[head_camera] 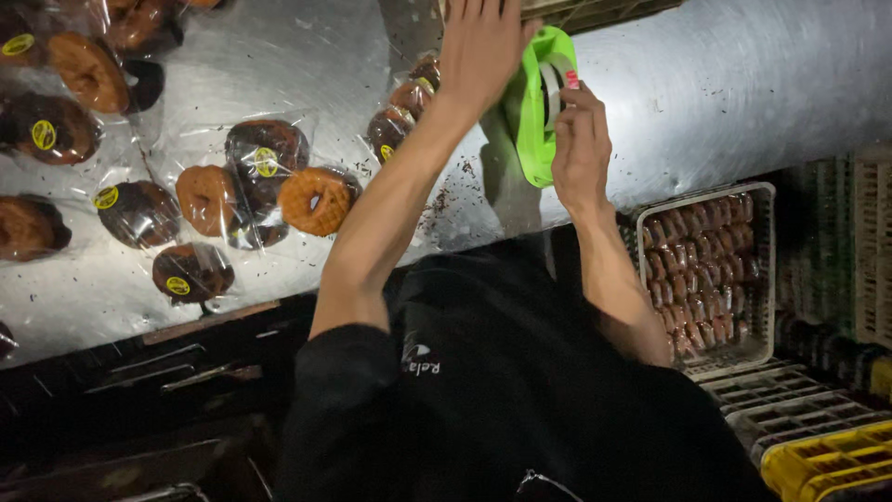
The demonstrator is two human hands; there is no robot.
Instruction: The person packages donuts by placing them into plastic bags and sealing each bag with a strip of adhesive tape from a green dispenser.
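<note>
Bare steel table [725,84] lies open right of the green tape dispenser [531,112], while bagged doughnuts [265,186] crowd the left and a basket of wrapped pastries [706,270] blocks the near right edge

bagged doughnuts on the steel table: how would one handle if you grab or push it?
Probably light and soft: each bagged doughnut is a small ring in thin clear film. The loose, wrinkled film looks floppy and likely slippery on the shiny steel table, so a push would probably slide it. It lies flat, so rolling seems unlikely. A hard squeeze could crush it or smear the dark glaze.
</note>
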